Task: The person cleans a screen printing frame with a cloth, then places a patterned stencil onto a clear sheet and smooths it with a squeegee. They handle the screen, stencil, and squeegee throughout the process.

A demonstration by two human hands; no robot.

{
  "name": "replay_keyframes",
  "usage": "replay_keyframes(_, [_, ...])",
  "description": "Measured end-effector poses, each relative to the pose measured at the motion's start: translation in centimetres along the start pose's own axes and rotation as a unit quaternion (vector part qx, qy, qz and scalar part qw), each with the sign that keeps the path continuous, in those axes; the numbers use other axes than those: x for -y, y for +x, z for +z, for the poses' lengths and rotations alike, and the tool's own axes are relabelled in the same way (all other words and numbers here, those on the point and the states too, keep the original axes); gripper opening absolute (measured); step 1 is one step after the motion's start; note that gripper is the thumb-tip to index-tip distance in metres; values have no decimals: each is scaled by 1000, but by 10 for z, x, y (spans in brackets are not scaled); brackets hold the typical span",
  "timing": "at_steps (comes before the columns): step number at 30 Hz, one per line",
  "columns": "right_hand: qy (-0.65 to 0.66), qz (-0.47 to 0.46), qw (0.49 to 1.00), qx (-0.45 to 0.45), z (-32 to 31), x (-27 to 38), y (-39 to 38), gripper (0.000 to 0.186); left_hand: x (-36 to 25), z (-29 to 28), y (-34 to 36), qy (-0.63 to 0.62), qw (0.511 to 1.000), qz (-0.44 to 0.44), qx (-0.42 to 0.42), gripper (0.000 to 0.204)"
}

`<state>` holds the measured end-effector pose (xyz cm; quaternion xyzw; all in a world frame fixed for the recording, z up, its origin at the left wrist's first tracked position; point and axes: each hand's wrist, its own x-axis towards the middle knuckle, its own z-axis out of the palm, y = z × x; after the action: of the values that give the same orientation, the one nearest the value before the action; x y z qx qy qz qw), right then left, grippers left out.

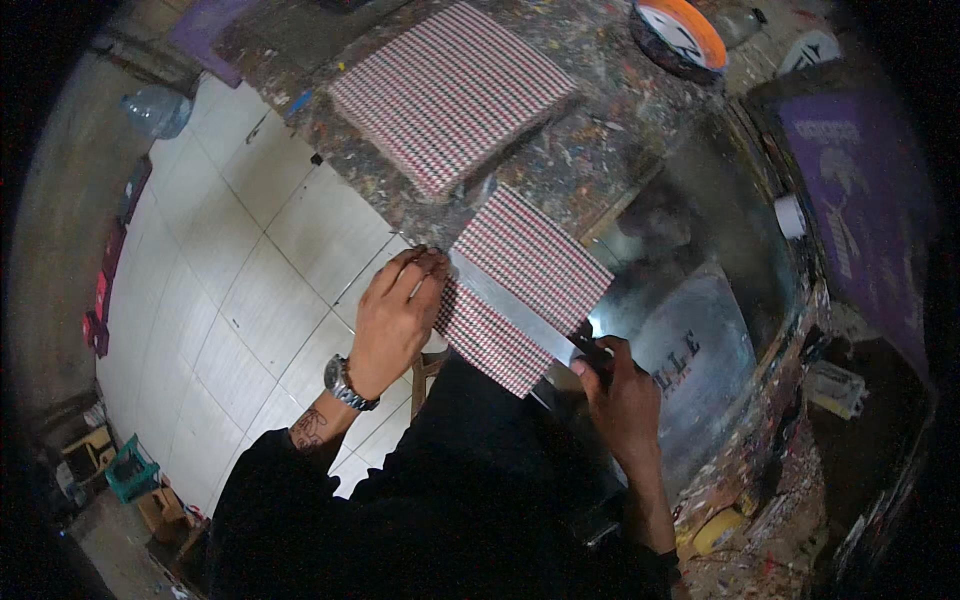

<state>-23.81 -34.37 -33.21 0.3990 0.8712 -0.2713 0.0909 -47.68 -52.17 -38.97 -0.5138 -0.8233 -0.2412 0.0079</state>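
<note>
Head view: at the far left, a green stool (pixel 132 469) and, higher up, a clear plastic bottle (pixel 158 110) stand by a white tiled floor (pixel 262 275). Next comes the left hand (pixel 402 312), a metal watch (pixel 346 384) on its wrist; its fingers are bent and bunched at the left corner of a checked piece (pixel 545 255), though whether they pinch it I cannot tell. A larger checked stack (pixel 455 95) lies just beyond, on a paint-spattered table (pixel 600 165). The checked piece sits between the hands, near the table's edge, with a long flat metal strip (pixel 515 310) slanting across it. The right hand (pixel 618 390) clasps the strip's dark lower end, thumb against it. Farther right are an orange-rimmed round container (pixel 690 40), a yellow roll (pixel 718 531) and a purple panel (pixel 868 215).
</note>
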Motion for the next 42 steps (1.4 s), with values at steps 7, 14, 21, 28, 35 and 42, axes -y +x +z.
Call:
replay_keyframes(7, [8,-95,995,-40,22,-24,-9,21,1,3,4,8,1000,15,-3,35])
replay_keyframes(14, [18,-85,996,3,23,-26,-5,20,1,6,1,15,1000,0,1,35])
replay_keyframes(21, [9,-87,996,-8,24,-25,-5,25,3,7,0,2,1000,-7,-1,36])
replay_keyframes(28, [107,-123,984,-73,21,-24,-10,22,-7,9,-3,-133,970,-163,-122,28])
replay_keyframes(35, [315,25,942,-113,2,-33,-69,27,-14,15,-49,-505,763,-404,6,9])
replay_keyframes(42, [511,210,833,-21,38,7,-123,33,-68,14,-59,-347,882,-317,-21,20])
